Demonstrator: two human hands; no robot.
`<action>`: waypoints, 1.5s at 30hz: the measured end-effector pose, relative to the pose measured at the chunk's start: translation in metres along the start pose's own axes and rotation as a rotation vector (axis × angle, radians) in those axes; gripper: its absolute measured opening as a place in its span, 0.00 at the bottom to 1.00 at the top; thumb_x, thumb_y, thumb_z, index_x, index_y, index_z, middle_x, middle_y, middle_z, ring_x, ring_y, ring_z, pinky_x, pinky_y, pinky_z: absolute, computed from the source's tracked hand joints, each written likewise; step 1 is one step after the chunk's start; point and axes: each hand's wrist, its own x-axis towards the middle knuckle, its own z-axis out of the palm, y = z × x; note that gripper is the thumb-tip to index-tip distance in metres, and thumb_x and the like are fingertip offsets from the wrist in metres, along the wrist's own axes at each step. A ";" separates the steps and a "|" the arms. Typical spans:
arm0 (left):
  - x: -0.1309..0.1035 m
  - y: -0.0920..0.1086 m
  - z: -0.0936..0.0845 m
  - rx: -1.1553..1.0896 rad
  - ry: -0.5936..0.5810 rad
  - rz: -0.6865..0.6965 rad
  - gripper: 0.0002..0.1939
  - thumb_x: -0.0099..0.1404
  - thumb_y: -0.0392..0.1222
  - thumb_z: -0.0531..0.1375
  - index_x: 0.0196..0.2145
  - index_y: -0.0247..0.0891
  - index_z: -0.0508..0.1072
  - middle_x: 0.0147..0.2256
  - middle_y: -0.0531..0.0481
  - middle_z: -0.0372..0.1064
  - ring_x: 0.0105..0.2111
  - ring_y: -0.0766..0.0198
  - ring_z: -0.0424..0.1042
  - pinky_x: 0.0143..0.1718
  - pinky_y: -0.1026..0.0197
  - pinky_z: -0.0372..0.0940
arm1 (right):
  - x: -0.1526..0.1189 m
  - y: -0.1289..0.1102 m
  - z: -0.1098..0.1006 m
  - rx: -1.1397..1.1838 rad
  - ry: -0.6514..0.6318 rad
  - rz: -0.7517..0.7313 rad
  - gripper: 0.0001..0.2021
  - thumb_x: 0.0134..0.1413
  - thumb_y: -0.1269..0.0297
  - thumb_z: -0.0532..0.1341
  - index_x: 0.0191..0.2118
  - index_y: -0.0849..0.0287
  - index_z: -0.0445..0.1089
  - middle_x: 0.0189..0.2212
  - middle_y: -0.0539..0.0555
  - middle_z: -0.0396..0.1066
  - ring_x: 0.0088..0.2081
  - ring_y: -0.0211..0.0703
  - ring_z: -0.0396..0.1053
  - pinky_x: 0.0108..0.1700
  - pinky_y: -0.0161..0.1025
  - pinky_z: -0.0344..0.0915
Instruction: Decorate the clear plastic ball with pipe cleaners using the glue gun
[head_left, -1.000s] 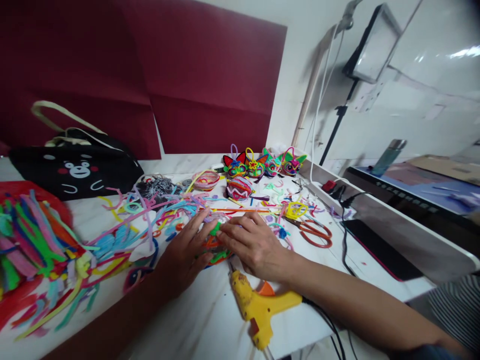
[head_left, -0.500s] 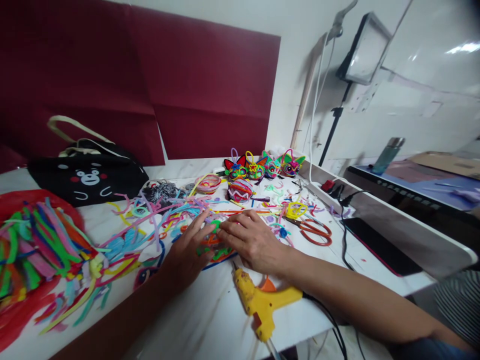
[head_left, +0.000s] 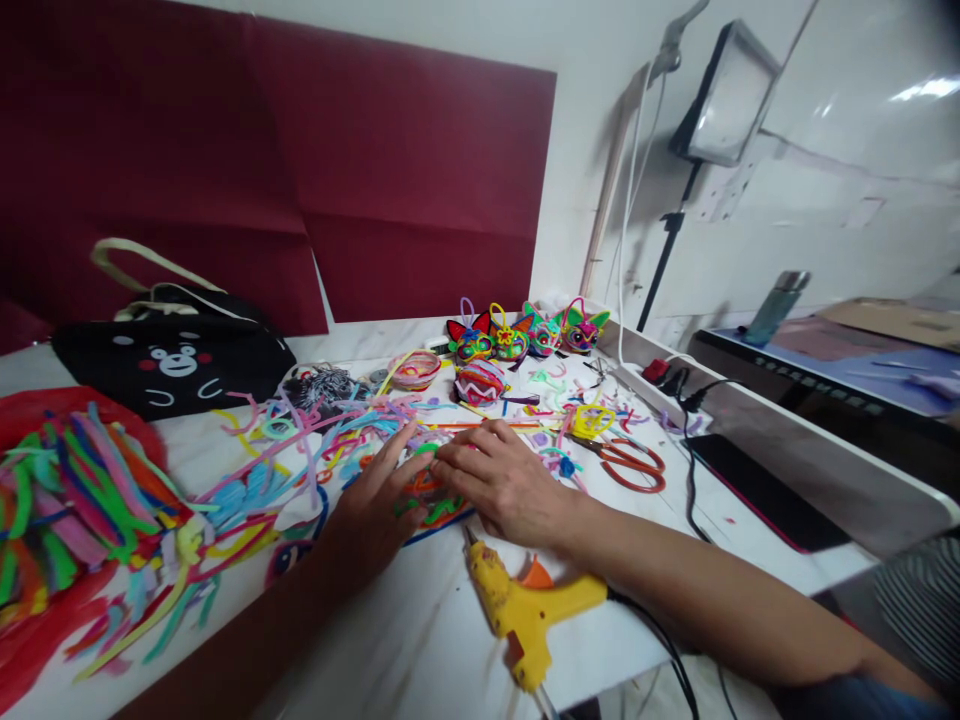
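A green and orange pipe-cleaner piece (head_left: pixel 436 510) with a blue edge lies low over the white table, partly covered by both hands. My left hand (head_left: pixel 375 510) grips its left side, thumb at the near edge and fingers stretched along the far side. From the right, my right hand (head_left: pixel 499 480) curls over the piece, and its fingertips are partly hidden. A yellow glue gun (head_left: pixel 525 605) rests just in front of my right hand, nozzle pointing at the piece. To the right of that hand lie orange-handled scissors (head_left: pixel 630 465).
Loose pipe cleaners (head_left: pixel 255 490) scatter leftward, beside a red bag (head_left: pixel 30 660) full of more. Behind stand several finished pipe-cleaner animal heads (head_left: pixel 510 340), a striped pipe-cleaner ball (head_left: pixel 480 382) and a black bag (head_left: pixel 180 370). On the right are a power strip (head_left: pixel 652 395) and a black phone-like slab (head_left: pixel 765 490).
The view has shifted very slightly. Both hands stay around the pipe-cleaner piece with hardly any movement, and the glue gun and scissors lie where they were.
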 end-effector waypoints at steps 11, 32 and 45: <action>-0.003 -0.006 0.001 -0.033 -0.022 0.007 0.23 0.75 0.44 0.48 0.65 0.42 0.53 0.71 0.40 0.39 0.70 0.49 0.47 0.65 0.47 0.55 | -0.013 0.005 -0.025 0.187 0.081 0.153 0.15 0.61 0.75 0.54 0.52 0.62 0.68 0.48 0.61 0.74 0.50 0.52 0.66 0.48 0.49 0.60; -0.002 -0.004 0.000 -0.093 0.029 -0.083 0.23 0.75 0.47 0.50 0.65 0.51 0.53 0.70 0.44 0.45 0.67 0.50 0.55 0.62 0.46 0.60 | -0.052 0.014 -0.038 0.348 -0.259 0.386 0.08 0.62 0.68 0.59 0.40 0.62 0.76 0.34 0.56 0.74 0.40 0.47 0.67 0.44 0.45 0.59; -0.004 -0.004 -0.002 -0.114 -0.001 -0.122 0.26 0.73 0.43 0.51 0.67 0.53 0.52 0.70 0.45 0.46 0.69 0.48 0.50 0.65 0.41 0.56 | -0.053 -0.002 -0.038 0.347 -0.312 0.254 0.07 0.60 0.67 0.59 0.32 0.60 0.72 0.31 0.54 0.71 0.37 0.45 0.64 0.42 0.45 0.57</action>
